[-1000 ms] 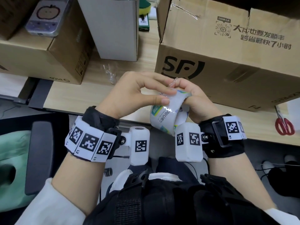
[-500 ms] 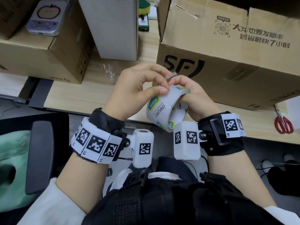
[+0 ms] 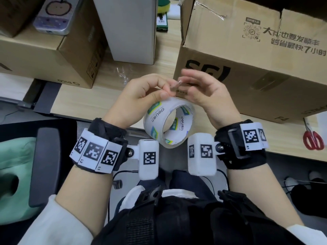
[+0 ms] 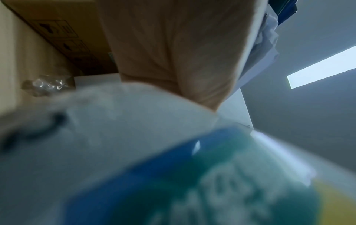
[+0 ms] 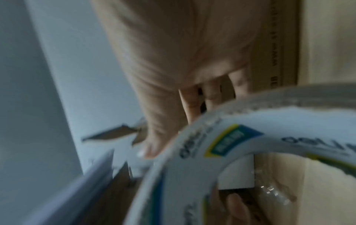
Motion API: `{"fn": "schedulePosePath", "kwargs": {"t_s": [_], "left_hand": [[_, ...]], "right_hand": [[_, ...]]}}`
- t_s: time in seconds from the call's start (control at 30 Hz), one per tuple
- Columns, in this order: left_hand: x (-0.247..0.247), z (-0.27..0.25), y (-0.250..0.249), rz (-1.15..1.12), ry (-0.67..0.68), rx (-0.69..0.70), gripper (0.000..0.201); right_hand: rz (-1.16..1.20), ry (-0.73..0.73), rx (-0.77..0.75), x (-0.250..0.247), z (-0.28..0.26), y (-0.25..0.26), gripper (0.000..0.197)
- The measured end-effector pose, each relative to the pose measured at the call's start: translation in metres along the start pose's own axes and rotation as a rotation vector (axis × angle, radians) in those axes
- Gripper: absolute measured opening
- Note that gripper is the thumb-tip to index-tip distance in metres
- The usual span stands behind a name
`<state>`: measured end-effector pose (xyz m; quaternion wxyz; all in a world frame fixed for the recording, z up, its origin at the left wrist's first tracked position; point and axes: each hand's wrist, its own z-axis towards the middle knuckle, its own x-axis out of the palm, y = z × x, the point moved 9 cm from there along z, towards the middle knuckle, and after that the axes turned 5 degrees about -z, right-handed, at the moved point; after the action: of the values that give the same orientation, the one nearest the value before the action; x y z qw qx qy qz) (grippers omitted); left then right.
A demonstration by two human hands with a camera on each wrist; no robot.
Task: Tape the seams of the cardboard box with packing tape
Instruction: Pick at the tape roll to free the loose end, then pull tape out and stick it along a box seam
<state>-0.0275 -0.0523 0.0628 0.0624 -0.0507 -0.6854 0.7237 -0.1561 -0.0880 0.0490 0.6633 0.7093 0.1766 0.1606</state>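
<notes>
The white packing tape roll (image 3: 155,119) hangs over the desk edge in front of the brown SF cardboard box (image 3: 251,68). My left hand (image 3: 162,90) grips the roll, thumb pressed on its outer face and fingers curled behind it. A clear free tape end (image 3: 177,84) sticks up from the top of the roll. My right hand (image 3: 188,85) is blurred, its fingers loosely curved around that end; no pinch shows. In the right wrist view the right thumb (image 5: 150,150) touches the roll's rim (image 5: 192,144). The left wrist view is filled by the blurred roll (image 4: 134,152).
Red scissors (image 3: 313,138) lie on the wooden desk (image 3: 79,101) at the right. A brown box (image 3: 44,55) and a white box (image 3: 131,29) stand at the back left. A scrap of clear plastic (image 3: 122,75) lies between them. A chair armrest (image 3: 44,165) is at lower left.
My right hand has left the roll's core and opened near the free tape end. The roll has turned so its hole faces me, now held by the left hand alone.
</notes>
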Motion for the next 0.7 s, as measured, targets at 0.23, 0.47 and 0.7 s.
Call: {"fn": "schedulePosePath", "kwargs": {"t_s": [0.23,0.47,0.7], "left_hand": [[-0.015,-0.017,0.017,-0.077,-0.044,-0.067,0.008],[-0.054,-0.043,0.053,-0.128,-0.225,-0.218,0.014],[-0.103,-0.074,0.082,-0.087,-0.429,-0.323,0.011]], "right_hand": [[-0.311,-0.103,-0.175,0.024,0.02,0.014,0.02],[-0.242,-0.083,-0.092,0.056,0.053,-0.017,0.025],[-0.324,0.002,0.154,0.09,0.12,-0.076,0.013]]}}
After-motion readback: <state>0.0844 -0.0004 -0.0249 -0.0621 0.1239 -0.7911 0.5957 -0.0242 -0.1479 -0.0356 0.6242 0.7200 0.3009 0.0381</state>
